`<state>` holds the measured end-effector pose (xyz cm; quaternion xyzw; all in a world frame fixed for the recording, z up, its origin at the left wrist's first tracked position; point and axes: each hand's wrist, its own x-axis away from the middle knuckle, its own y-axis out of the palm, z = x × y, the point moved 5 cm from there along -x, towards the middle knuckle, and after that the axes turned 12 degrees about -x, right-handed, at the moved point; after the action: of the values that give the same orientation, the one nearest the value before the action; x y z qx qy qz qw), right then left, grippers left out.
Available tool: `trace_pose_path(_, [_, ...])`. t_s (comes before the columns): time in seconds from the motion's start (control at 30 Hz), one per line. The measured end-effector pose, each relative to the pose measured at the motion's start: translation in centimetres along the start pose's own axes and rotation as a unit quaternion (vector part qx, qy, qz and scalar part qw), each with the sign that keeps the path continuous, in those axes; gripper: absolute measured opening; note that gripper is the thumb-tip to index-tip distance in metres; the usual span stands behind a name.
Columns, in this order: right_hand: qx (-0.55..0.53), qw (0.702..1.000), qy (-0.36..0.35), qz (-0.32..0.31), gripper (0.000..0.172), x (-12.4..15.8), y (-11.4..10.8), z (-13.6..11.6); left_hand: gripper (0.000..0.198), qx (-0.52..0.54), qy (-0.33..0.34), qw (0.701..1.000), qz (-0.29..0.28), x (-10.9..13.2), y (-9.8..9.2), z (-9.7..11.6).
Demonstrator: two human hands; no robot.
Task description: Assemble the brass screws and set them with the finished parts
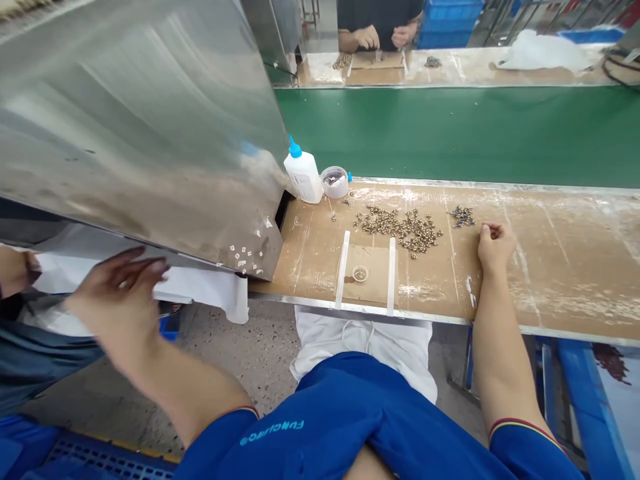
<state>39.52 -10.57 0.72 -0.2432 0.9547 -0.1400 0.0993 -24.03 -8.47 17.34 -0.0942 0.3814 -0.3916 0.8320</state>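
Blue shirt [350,407], then brassy heap [411,230], longest sideways

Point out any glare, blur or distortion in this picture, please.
In the head view, pale glare streaks the metal panel and whitens patches of the brown tabletop; the panel hazily mirrors the bottle's blue cap; the left hand looks smeared, probably by motion; the right hand is clearer; the co-worker's hands look soft.
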Motion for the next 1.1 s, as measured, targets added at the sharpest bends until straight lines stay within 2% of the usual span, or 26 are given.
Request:
trace_pose_path(0.07, [-0.007, 1.0, 0.003, -0.004, 0.019, 0.1, 0.0, -0.2, 0.023, 0.057, -0.021, 0.997, 0.051, 1.4, -1.9, -0.6])
trace_pose_path(0.1, [-0.008, 1.0, 0.004, -0.006, 0.019, 0.2, 0.0, -0.4, 0.022, 0.096, -0.014, 0.994, 0.047, 2.2, -2.4, -0.3])
trace_pose_path(0.13, [-0.006, 1.0, 0.006, -0.007, 0.02, 0.2, 0.0, -0.5, 0.022, 0.13, 0.0, 0.991, 0.013, 3.2, -2.4, 0.3])
trace_pose_path(0.2, [-0.001, 1.0, 0.008, -0.009, 0.022, 0.3, 0.1, -0.6, 0.023, 0.189, 0.048, 0.971, -0.136, 5.1, -0.1, 2.4])
trace_pose_path(0.23, [0.001, 1.0, 0.009, -0.009, 0.022, 0.3, 0.1, -0.6, 0.026, 0.195, 0.049, 0.953, -0.226, 6.1, 2.0, 3.3])
trace_pose_path(0.3, [0.004, 1.0, 0.009, -0.008, 0.024, 0.3, 0.2, -0.6, 0.021, 0.23, 0.04, 0.888, -0.396, 8.0, 7.6, 4.8])
trace_pose_path(0.33, [0.005, 1.0, 0.008, -0.007, 0.024, 0.3, 0.2, -0.6, 0.014, 0.242, 0.021, 0.86, -0.45, 8.5, 10.7, 5.2])
trace_pose_path(0.4, [0.008, 1.0, 0.004, -0.004, 0.025, 0.3, 0.2, -0.6, 0.015, 0.243, 0.004, 0.821, -0.517, 9.1, 17.2, 5.8])
trace_pose_path(0.5, [0.01, 1.0, -0.001, 0.003, 0.026, 0.1, 0.2, -0.5, 0.012, 0.254, 0.042, 0.765, -0.59, 9.7, 26.0, 6.7])
trace_pose_path(0.57, [0.012, 1.0, -0.005, 0.007, 0.023, 0.1, 0.2, -0.3, 0.009, 0.26, 0.059, 0.745, -0.611, 9.9, 30.4, 7.1])
trace_pose_path(0.63, [0.015, 1.0, -0.009, 0.011, 0.02, 0.0, 0.2, 0.0, 0.012, 0.263, 0.059, 0.731, -0.626, 10.3, 33.2, 7.1])
trace_pose_path(0.7, [0.016, 1.0, -0.012, 0.01, 0.018, -0.1, 0.3, 0.3, 0.015, 0.266, 0.044, 0.716, -0.644, 11.0, 34.6, 6.7])
trace_pose_path(0.8, [0.001, 1.0, -0.009, 0.013, 0.021, -0.6, 0.4, 0.4, 0.014, 0.275, 0.006, 0.702, -0.657, 11.9, 34.8, 5.7])
trace_pose_path(0.87, [-0.025, 0.997, -0.035, 0.072, 0.023, -0.9, 0.0, -0.2, 0.014, 0.284, -0.009, 0.706, -0.648, 12.2, 34.3, 5.3])
trace_pose_path(0.97, [-0.083, 0.973, -0.122, 0.18, 0.021, -0.4, -0.3, -2.5, 0.017, 0.29, -0.008, 0.714, -0.637, 12.5, 33.8, 5.2])
trace_pose_path(1.0, [-0.101, 0.967, -0.153, 0.179, 0.018, 0.2, 0.1, -3.6, 0.018, 0.289, -0.007, 0.714, -0.638, 12.7, 33.7, 5.3])
trace_pose_path(1.03, [-0.117, 0.965, -0.181, 0.151, 0.015, 0.9, 0.9, -4.9, 0.019, 0.29, -0.008, 0.713, -0.639, 12.8, 33.8, 5.4])
trace_pose_path(1.07, [-0.128, 0.965, -0.21, 0.09, 0.012, 1.9, 2.0, -6.2, 0.019, 0.291, -0.009, 0.712, -0.639, 12.9, 33.8, 5.4])
trace_pose_path(1.1, [-0.132, 0.963, -0.234, 0.003, 0.013, 3.1, 3.4, -7.6, 0.02, 0.292, -0.007, 0.712, -0.639, 13.0, 33.9, 5.4])
